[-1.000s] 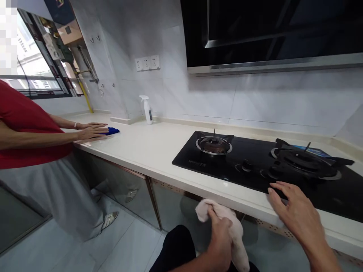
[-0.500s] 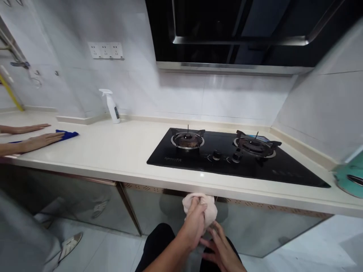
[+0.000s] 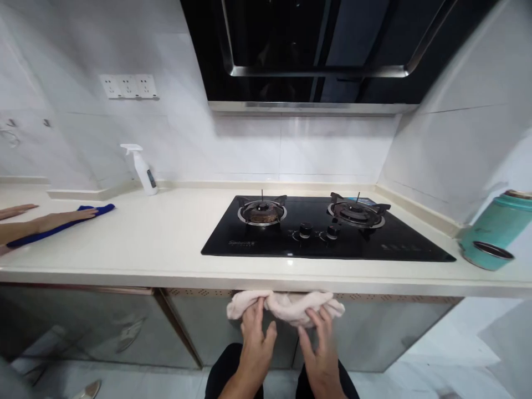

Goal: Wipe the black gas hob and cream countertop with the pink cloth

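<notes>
A pale pink cloth point(image 3: 291, 308) is stretched sideways in loose, crumpled folds just below the counter's front edge, before the cabinet doors. My left hand point(image 3: 254, 339) has its fingertips on the cloth's left part, with the thumb standing apart. On the right part, the fingers and thumb of my right hand point(image 3: 321, 344) pinch the fabric; this hand is slightly blurred. Above and beyond the cloth, a black glass gas hob point(image 3: 307, 244) is set in the white counter point(image 3: 166, 233).
At left, another person's hand point(image 3: 62, 220) presses a blue cloth point(image 3: 102, 210) on the counter. A white spray bottle point(image 3: 144, 174) stands by the back wall. A turquoise container point(image 3: 499, 227) is at the right end. The black range hood point(image 3: 307, 55) hangs above.
The bunched pink cloth has been spread out sideways, and my hands have moved apart along it. My view has shifted right. The other person's hand remains on the blue cloth.
</notes>
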Demonstrator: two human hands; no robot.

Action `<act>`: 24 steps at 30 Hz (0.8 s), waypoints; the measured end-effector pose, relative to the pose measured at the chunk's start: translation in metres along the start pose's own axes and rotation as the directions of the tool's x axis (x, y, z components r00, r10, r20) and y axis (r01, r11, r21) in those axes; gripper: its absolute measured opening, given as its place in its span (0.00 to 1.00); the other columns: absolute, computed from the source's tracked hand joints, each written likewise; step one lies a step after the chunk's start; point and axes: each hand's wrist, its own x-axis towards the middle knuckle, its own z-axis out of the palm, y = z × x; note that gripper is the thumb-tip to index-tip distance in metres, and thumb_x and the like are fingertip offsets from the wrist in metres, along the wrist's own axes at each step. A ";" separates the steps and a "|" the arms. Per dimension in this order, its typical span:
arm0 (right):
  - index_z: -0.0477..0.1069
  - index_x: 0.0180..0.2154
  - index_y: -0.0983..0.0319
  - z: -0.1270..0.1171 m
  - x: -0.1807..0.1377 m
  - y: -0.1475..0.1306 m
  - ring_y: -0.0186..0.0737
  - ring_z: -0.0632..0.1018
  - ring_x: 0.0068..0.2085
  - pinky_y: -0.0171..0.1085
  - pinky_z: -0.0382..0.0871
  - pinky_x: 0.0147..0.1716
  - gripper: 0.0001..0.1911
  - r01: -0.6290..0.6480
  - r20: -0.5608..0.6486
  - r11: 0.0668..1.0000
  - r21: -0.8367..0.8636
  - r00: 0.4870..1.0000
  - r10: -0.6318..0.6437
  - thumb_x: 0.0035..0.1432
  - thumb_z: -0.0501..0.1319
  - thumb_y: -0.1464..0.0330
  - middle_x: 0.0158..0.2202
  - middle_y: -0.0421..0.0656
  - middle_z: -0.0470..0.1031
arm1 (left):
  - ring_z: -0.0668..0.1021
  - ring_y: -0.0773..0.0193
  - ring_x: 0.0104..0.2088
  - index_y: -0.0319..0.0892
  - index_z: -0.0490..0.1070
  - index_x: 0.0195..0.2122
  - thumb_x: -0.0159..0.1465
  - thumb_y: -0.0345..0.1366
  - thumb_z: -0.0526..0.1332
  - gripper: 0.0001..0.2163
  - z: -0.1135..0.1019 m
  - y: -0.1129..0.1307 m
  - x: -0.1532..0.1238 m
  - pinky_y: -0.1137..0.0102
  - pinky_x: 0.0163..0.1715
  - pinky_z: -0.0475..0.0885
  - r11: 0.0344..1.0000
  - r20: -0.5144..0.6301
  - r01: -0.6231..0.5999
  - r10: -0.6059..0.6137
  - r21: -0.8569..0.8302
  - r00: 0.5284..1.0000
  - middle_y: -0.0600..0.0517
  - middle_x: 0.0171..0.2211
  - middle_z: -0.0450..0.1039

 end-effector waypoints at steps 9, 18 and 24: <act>0.64 0.66 0.49 0.062 0.037 -0.051 0.54 0.75 0.52 0.54 0.69 0.49 0.34 0.479 0.444 0.828 -0.291 0.834 -0.327 0.60 0.62 0.73 0.62 0.42 0.74 | 0.69 0.34 0.60 0.40 0.77 0.56 0.69 0.40 0.55 0.20 -0.064 -0.044 0.025 0.36 0.57 0.66 0.651 -0.215 -0.117 0.406 0.750 0.888 0.32 0.59 0.65; 0.71 0.61 0.49 -0.016 0.057 0.024 0.52 0.73 0.45 0.54 0.60 0.47 0.32 0.355 0.254 0.795 -0.492 0.932 -0.259 0.57 0.59 0.77 0.52 0.43 0.79 | 0.71 0.42 0.58 0.45 0.79 0.57 0.69 0.34 0.57 0.18 -0.013 -0.027 0.017 0.45 0.59 0.66 0.536 0.089 -0.378 0.488 0.755 0.868 0.37 0.55 0.70; 0.73 0.58 0.62 -0.126 0.082 0.103 0.60 0.70 0.58 0.59 0.61 0.58 0.23 -0.037 -0.034 0.794 -0.607 0.999 0.020 0.70 0.50 0.62 0.57 0.54 0.74 | 0.68 0.40 0.63 0.53 0.75 0.63 0.66 0.31 0.59 0.24 0.087 0.057 0.010 0.40 0.65 0.59 0.818 0.368 -0.481 0.361 0.317 0.857 0.41 0.59 0.71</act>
